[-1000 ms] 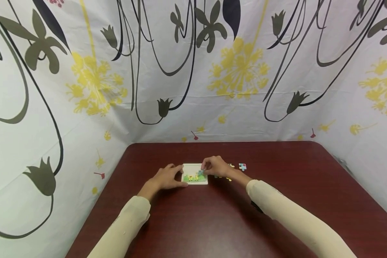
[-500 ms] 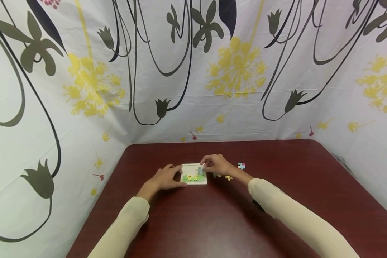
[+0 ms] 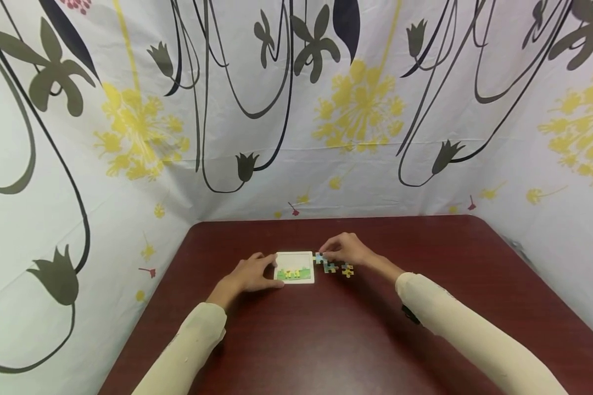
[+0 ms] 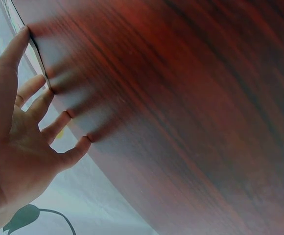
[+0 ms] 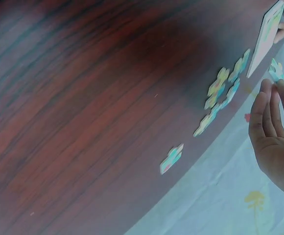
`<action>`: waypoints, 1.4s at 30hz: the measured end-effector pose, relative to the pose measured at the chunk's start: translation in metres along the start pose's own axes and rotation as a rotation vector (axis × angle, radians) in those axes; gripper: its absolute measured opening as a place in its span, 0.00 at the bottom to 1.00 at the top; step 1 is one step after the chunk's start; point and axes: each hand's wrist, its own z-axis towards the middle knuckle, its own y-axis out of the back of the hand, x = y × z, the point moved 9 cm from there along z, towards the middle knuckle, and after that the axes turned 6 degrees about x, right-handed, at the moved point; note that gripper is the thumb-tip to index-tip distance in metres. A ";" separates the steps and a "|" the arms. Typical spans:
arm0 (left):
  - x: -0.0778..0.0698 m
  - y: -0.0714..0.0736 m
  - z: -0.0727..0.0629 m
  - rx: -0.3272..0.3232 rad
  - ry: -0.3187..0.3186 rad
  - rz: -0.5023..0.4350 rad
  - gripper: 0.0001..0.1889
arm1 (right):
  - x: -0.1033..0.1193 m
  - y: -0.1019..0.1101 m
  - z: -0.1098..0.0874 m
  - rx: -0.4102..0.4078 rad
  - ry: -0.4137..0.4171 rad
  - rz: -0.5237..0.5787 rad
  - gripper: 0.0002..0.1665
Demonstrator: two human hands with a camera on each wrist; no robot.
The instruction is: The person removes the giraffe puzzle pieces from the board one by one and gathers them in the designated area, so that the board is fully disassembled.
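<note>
A small white puzzle tray (image 3: 295, 260) lies on the table, with green-and-yellow pieces fitted along its near side. My left hand (image 3: 251, 274) rests at its left edge, thumb by the near corner. In the left wrist view that hand's fingers (image 4: 36, 105) are spread, their tips at the tray's edge and the tabletop. To the right of the tray, my right hand (image 3: 348, 249) pinches a light-blue puzzle piece (image 3: 320, 258) between thumb and fingertips. The right wrist view shows this piece (image 5: 276, 70) raised at the fingertips, apart from the tray (image 5: 267, 39).
Several loose puzzle pieces (image 3: 347, 270) lie right of the tray. The right wrist view shows a separate puzzle piece (image 5: 171, 159) farther off. Under everything is a dark red wooden table (image 3: 296, 334); a flower-patterned cloth (image 3: 277, 126) hangs behind it.
My right hand has moved right, off the tray, carrying the light-blue piece from above the tray's right part to beside it. The left hand has stayed at the tray's edge.
</note>
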 end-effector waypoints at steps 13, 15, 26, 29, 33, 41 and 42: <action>-0.001 -0.005 0.001 0.007 -0.014 -0.003 0.30 | -0.025 0.017 -0.029 -0.021 -0.063 -0.015 0.10; -0.001 -0.004 0.001 0.007 -0.010 -0.004 0.30 | -0.028 0.020 -0.034 -0.019 -0.074 -0.008 0.09; -0.001 -0.002 0.002 0.004 -0.011 -0.003 0.31 | -0.046 0.038 -0.067 -0.037 -0.114 -0.017 0.09; -0.001 -0.002 0.001 0.009 -0.009 -0.006 0.30 | -0.049 0.040 -0.075 -0.033 -0.110 -0.014 0.08; 0.000 -0.001 0.000 0.007 -0.001 -0.009 0.30 | -0.057 0.040 -0.082 -0.028 -0.130 -0.018 0.08; 0.000 0.002 -0.002 0.001 -0.003 -0.002 0.32 | -0.067 0.041 -0.087 -0.063 -0.126 -0.118 0.05; 0.000 0.002 -0.002 0.001 -0.003 -0.002 0.32 | -0.068 0.042 -0.088 -0.070 -0.119 -0.135 0.05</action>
